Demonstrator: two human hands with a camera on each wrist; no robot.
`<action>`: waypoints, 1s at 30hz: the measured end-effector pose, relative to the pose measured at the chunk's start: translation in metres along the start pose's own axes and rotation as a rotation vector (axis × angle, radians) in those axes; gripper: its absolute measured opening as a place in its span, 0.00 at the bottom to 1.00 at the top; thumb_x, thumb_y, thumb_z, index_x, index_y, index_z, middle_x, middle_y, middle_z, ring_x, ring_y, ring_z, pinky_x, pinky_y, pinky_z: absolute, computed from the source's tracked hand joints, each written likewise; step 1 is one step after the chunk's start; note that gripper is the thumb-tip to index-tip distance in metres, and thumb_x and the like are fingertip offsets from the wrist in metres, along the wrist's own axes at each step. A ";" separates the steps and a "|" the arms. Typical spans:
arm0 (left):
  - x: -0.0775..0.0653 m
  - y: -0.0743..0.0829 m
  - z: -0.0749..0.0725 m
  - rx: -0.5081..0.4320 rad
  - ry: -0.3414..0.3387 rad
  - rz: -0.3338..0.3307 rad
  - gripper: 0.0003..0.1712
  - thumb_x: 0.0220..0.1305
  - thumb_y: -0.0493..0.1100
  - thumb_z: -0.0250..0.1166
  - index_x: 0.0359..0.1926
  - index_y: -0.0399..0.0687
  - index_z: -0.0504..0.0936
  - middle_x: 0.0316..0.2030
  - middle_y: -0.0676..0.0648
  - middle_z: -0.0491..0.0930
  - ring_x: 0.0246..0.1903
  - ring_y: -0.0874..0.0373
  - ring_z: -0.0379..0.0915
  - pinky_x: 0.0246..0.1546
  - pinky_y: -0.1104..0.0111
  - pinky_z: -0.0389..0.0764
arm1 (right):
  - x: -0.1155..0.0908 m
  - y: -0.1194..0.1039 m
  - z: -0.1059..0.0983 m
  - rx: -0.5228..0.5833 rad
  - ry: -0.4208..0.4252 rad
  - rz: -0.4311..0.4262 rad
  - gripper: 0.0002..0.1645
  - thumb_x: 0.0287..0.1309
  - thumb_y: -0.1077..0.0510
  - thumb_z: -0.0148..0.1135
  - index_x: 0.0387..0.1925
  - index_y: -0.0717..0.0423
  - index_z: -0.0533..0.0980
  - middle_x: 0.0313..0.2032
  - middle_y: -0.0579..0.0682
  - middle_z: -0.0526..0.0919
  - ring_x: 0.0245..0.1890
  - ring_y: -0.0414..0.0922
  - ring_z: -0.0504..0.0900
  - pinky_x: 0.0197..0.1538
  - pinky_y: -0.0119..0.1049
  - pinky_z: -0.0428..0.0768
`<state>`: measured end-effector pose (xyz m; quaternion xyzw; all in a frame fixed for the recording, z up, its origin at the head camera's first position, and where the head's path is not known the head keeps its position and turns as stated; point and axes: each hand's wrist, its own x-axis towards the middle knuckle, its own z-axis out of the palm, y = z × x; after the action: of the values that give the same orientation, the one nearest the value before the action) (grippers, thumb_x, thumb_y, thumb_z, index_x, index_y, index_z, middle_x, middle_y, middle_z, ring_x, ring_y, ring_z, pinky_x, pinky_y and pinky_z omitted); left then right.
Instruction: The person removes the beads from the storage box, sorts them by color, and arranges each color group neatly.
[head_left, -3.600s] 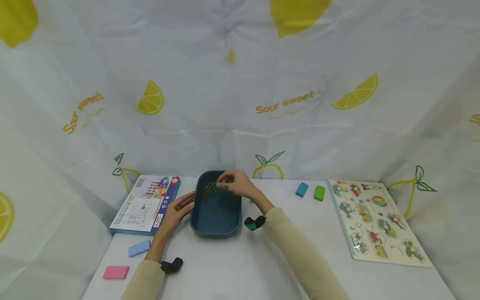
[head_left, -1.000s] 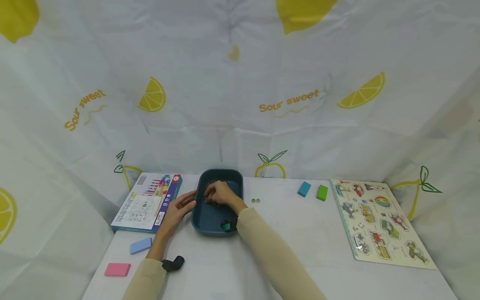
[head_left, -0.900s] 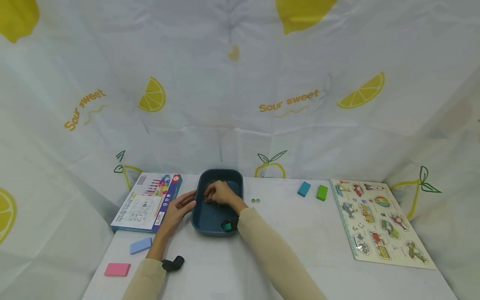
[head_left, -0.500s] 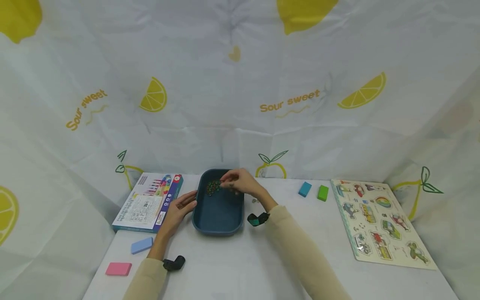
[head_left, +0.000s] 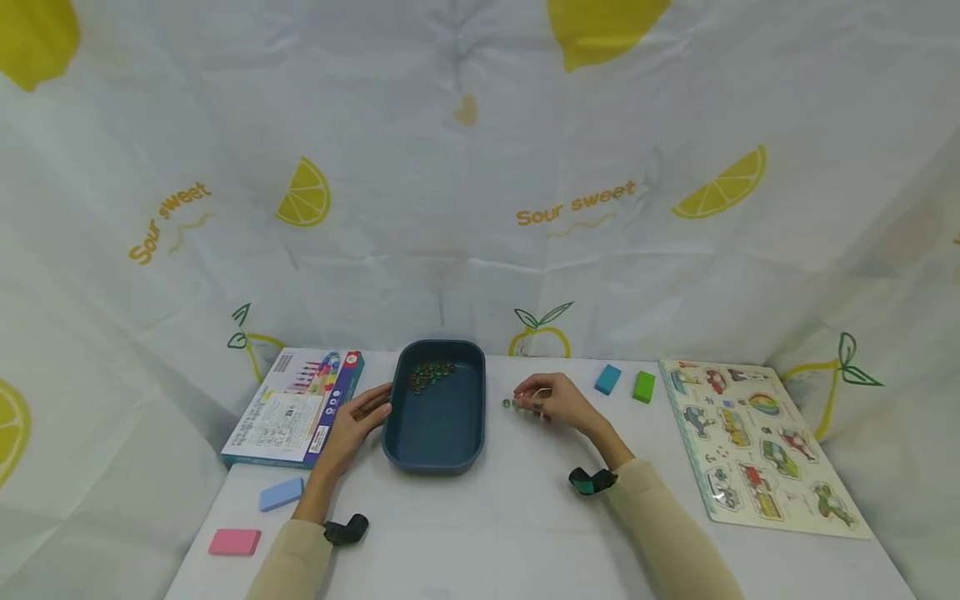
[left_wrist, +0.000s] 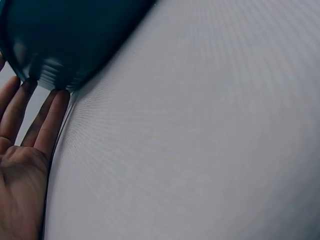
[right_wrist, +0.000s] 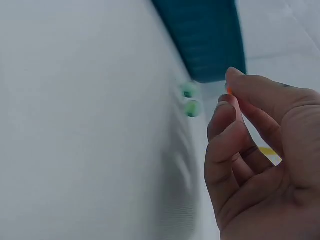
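On the table stands a dark blue tray with a cluster of small red and green glass marbles at its far end. My left hand rests against the tray's left wall, its fingers nearly straight and touching the outside. To the right of the tray, my right hand is low over the table. Its thumb and index finger pinch a small marble with an orange tint, mostly hidden by the fingertips. Beside them, two green marbles lie on the table; in the head view the right hand partly covers them.
A boxed game lies left of the tray, with a light blue block and a pink block nearer. Blue and green blocks and a picture puzzle board lie at right. A printed white cloth hangs behind.
My right hand was down among the marbles in the tray a second ago. It has lifted over the right rim and come to the table beside the green marbles. The left hand stays put.
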<state>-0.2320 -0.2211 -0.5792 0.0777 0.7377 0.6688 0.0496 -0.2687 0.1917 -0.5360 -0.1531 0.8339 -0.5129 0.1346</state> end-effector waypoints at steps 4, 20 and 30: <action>0.000 0.001 -0.001 0.010 0.008 0.000 0.30 0.77 0.45 0.64 0.76 0.46 0.73 0.74 0.37 0.74 0.61 0.78 0.78 0.59 0.79 0.81 | -0.006 0.008 0.011 -0.048 -0.033 -0.022 0.08 0.66 0.64 0.70 0.46 0.58 0.87 0.32 0.55 0.86 0.24 0.40 0.80 0.25 0.31 0.79; 0.000 -0.001 0.001 0.012 0.004 0.015 0.30 0.77 0.45 0.64 0.76 0.45 0.72 0.74 0.36 0.73 0.61 0.78 0.77 0.60 0.80 0.80 | -0.007 0.006 0.022 -0.233 -0.001 -0.101 0.10 0.63 0.65 0.73 0.45 0.55 0.88 0.30 0.48 0.87 0.26 0.34 0.76 0.29 0.27 0.76; -0.001 -0.002 0.001 0.003 0.000 0.026 0.29 0.78 0.42 0.63 0.76 0.43 0.72 0.74 0.34 0.73 0.61 0.77 0.78 0.59 0.79 0.81 | 0.022 -0.059 0.031 -0.080 0.098 -0.185 0.18 0.65 0.53 0.74 0.51 0.59 0.86 0.35 0.52 0.88 0.31 0.53 0.84 0.33 0.41 0.85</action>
<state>-0.2312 -0.2205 -0.5818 0.0875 0.7375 0.6685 0.0408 -0.2699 0.1326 -0.4983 -0.2093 0.8417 -0.4962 0.0397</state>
